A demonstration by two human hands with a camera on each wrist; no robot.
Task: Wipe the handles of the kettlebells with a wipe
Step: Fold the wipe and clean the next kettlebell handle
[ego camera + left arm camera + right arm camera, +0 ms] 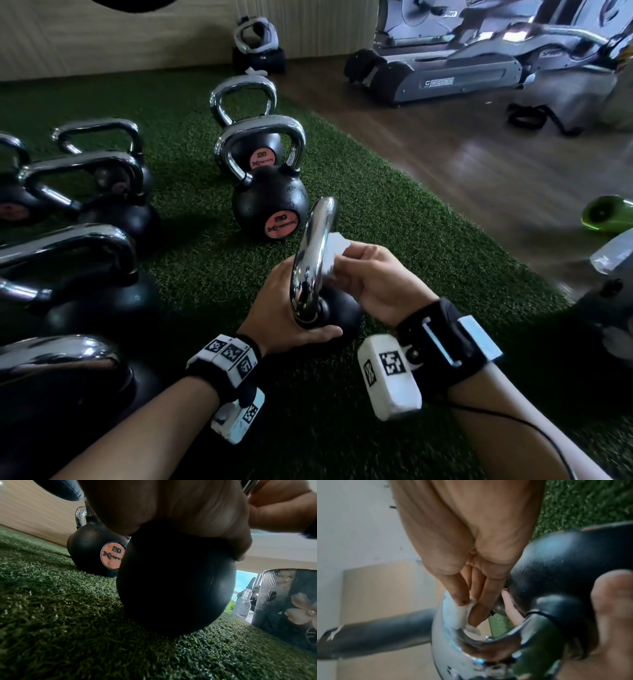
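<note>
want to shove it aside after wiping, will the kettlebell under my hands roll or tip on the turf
Probably heavy for its size: the kettlebell looks solid, like its neighbour marked 20. Its rounded body on soft turf may rock or tip rather than slide. The chrome handle may be slippery under the wipe.

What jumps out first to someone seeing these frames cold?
Front and centre, the right hand presses a white wipe against the chrome handle of the nearest kettlebell, while the left hand steadies it at the handle's base. Next come the other kettlebells standing on green turf to the left and behind, and the grey exercise machine at top right.
</note>
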